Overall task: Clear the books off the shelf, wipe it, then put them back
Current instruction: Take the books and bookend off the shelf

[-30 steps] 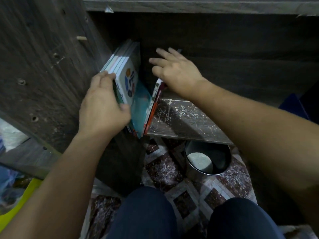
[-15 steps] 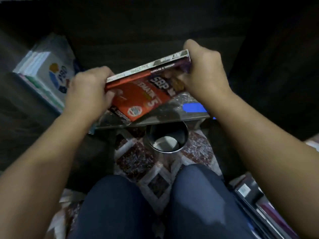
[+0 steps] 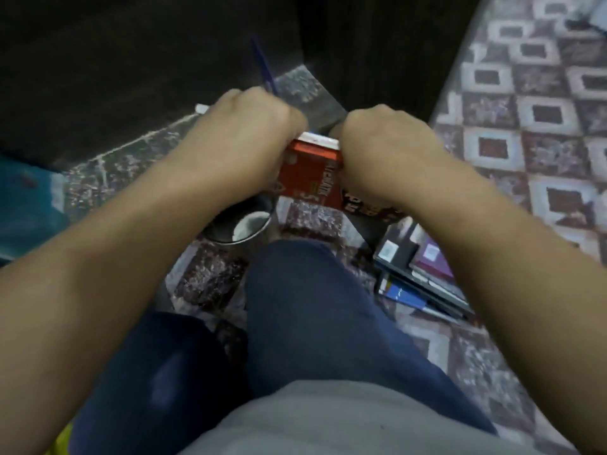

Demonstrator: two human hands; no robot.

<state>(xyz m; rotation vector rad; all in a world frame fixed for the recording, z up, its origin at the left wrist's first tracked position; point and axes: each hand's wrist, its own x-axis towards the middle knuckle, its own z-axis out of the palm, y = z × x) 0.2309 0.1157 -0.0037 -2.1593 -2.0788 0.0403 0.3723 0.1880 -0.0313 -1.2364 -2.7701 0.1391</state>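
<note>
From the head view, your left hand [image 3: 249, 126] and right hand [image 3: 384, 142] both clasp a red book [image 3: 310, 174], held above the patterned floor [image 3: 538, 133] in front of the dark shelf [image 3: 138, 60]. A stack of books [image 3: 417, 270] lies on the floor by your right knee. A metal cup [image 3: 241, 224] stands under your left wrist.

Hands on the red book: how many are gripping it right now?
2. The left hand grips the red book at its left side, the right hand at its right; fingers are hidden beneath.
</note>
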